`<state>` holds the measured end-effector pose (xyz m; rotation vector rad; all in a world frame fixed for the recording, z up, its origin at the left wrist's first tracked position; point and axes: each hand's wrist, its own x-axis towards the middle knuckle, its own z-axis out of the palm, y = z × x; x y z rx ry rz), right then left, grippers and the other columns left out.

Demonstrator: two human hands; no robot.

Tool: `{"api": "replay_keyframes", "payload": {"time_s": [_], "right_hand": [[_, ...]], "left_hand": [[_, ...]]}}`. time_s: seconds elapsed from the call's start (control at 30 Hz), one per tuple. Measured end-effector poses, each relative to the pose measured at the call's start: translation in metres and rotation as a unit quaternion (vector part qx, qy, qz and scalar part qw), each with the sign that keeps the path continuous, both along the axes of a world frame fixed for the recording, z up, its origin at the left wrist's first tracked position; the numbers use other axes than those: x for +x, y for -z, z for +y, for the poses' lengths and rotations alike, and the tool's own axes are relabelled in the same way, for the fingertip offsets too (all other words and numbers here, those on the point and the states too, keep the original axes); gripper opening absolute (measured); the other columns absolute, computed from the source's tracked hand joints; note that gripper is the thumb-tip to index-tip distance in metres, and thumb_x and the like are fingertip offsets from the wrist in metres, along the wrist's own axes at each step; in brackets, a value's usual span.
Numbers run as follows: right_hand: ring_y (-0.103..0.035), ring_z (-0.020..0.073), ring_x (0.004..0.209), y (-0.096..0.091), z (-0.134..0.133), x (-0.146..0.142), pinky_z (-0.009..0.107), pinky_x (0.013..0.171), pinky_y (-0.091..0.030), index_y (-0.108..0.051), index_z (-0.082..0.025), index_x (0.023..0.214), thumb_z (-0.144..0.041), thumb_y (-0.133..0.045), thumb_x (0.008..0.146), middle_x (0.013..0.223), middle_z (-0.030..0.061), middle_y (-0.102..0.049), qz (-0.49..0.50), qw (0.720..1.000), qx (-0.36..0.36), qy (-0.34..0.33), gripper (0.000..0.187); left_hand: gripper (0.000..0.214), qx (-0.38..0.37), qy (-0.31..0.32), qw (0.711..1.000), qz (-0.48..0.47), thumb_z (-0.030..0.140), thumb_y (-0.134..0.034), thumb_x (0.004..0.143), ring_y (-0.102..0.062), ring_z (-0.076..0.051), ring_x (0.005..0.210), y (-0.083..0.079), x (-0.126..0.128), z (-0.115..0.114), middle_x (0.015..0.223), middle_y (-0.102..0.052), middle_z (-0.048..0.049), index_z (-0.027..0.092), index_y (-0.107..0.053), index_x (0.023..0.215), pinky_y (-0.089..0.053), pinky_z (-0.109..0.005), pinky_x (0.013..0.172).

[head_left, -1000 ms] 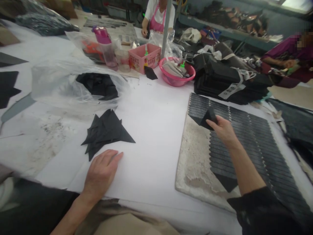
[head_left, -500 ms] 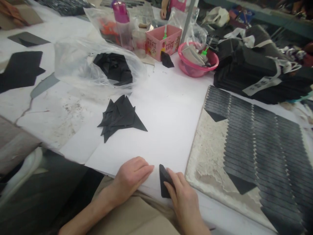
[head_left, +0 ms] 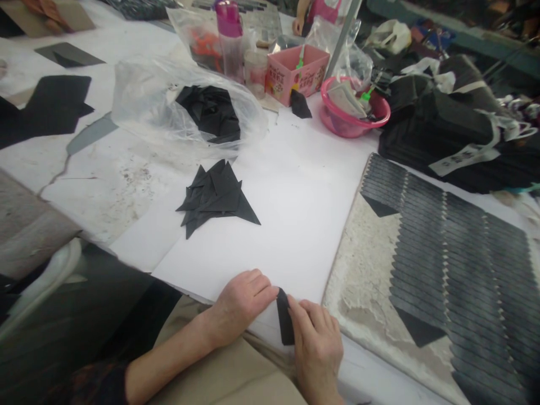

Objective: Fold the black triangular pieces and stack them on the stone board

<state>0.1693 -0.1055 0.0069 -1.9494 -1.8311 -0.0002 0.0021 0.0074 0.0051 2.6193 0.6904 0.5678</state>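
Note:
At the table's front edge, a small flat black piece (head_left: 285, 325), perhaps fabric or leather, is between my hands. My left hand (head_left: 247, 301) is closed, its thumb and fingertips pinching the upper end of the piece. Along the right side, the closed fingers of my right hand (head_left: 317, 340) grip the same piece and hide part of it. Farther up lies a loose pile of black triangular pieces (head_left: 219, 194). On my right, a pale board (head_left: 365, 270) carries overlapping rows of black pieces (head_left: 422, 253) with zigzag edges.
A clear plastic bag (head_left: 143, 107) with black pieces lies beyond the pile. Behind are a purple-capped bottle (head_left: 230, 42), a pink box (head_left: 297, 70) and a pink basin (head_left: 352, 124). Stacked black goods (head_left: 442, 129) stand at the back right. Another person's hand (head_left: 298, 25) shows at the top.
My left hand has moved right and now pinches the top of the black piece. My right hand has shifted its grip to the piece's right edge. The camera view has turned slightly.

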Motion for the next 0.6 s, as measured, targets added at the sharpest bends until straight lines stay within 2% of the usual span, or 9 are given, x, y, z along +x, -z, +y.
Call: {"api": "replay_keyframes", "payload": {"time_s": [0.1,0.3,0.6], "right_hand": [[-0.053,0.0148,0.081,0.002,-0.001,0.002,0.030,0.073,-0.036,-0.066,-0.022,0.116,-0.016,-0.044,0.098,0.091,0.0042,-0.063,0.008,0.999,0.028,-0.021,0.029],[-0.052,0.0152,0.081,0.008,-0.004,0.002,0.030,0.072,-0.036,-0.067,-0.023,0.114,-0.015,-0.046,0.097,0.091,0.0043,-0.063,0.002,0.998,0.048,-0.030,0.029],[-0.054,0.0169,0.085,0.011,-0.007,0.003,0.032,0.075,-0.038,-0.065,-0.022,0.120,-0.011,-0.044,0.096,0.097,0.0065,-0.064,0.001,0.998,0.044,-0.042,0.033]], "left_hand": [[0.020,0.046,-0.002,0.999,-0.013,0.013,-0.049,0.097,-0.048,-0.017,0.074,0.001,0.001,-0.003,0.081,-0.058,-0.0039,0.013,-0.060,0.114,-0.040,-0.032,0.064],[0.015,0.061,0.006,0.998,-0.030,0.012,-0.052,0.095,-0.052,-0.018,0.077,0.002,-0.001,-0.007,0.081,-0.060,-0.0053,0.010,-0.062,0.105,-0.044,-0.033,0.065],[0.018,0.085,0.010,0.996,0.001,0.013,-0.052,0.095,-0.054,-0.018,0.077,0.003,-0.002,-0.007,0.082,-0.060,-0.0053,0.010,-0.061,0.110,-0.046,-0.034,0.065]]}}
